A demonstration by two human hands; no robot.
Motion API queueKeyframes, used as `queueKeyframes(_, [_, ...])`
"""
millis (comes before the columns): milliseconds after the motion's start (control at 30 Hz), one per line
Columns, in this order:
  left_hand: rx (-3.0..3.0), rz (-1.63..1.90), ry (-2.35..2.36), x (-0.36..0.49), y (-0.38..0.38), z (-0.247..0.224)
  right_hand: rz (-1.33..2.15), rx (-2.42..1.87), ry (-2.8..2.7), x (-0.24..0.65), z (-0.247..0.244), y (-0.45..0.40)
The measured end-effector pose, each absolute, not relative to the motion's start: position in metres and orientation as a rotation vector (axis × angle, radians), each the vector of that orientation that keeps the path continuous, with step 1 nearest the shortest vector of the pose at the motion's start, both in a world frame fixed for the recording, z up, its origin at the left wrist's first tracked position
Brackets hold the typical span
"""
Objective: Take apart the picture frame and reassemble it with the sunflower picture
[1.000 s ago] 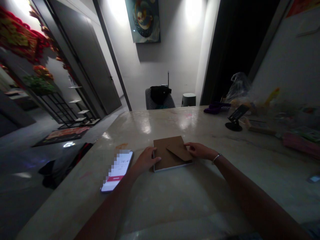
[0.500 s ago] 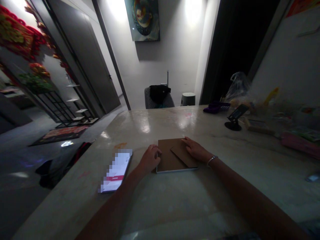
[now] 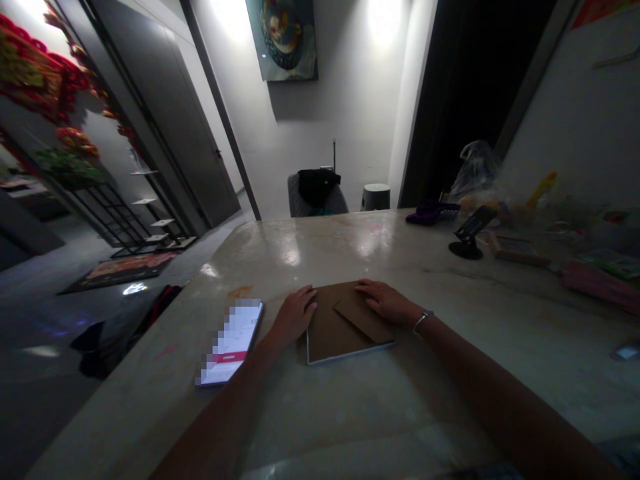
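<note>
A brown kraft-covered notebook with white edges lies slightly turned on the pale stone table. On its right part a diagonal brown flap stands a little raised; whether it is a fold or a separate piece I cannot tell. My left hand grips the notebook's left edge near the far corner, fingers bent over it. With a bracelet at the wrist, my right hand holds the right side, its fingers reaching over the far edge and its palm by the flap. Both hands touch the notebook, and their undersides are hidden.
A lit phone lies left of my left forearm. Toward the right stand a black phone stand, a purple item, a shallow frame or box and a clear plastic bag. A chair is beyond the far edge.
The notebook has turned counterclockwise, its near left corner now closer to me. My left hand has moved a little left and away from me along its edge; my right hand has shifted slightly left.
</note>
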State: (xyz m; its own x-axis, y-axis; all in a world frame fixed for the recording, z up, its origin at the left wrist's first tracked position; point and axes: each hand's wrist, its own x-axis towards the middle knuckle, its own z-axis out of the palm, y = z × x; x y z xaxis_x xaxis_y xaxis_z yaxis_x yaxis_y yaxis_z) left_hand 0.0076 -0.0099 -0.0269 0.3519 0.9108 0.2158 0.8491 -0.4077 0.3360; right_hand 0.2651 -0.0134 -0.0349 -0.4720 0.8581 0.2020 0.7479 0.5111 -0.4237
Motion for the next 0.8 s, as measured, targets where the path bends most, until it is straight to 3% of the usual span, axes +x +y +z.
queueKeyframes(500, [2.659, 0.259, 1.712, 0.013, -0.021, -0.019, 0.283, -1.305, -2.373, 0.262, -0.042, -0.013])
queueKeyframes(800, [2.624, 0.305, 1.728, 0.011, -0.023, -0.022, 0.339, -1.281, -2.337, 0.265, -0.046, -0.012])
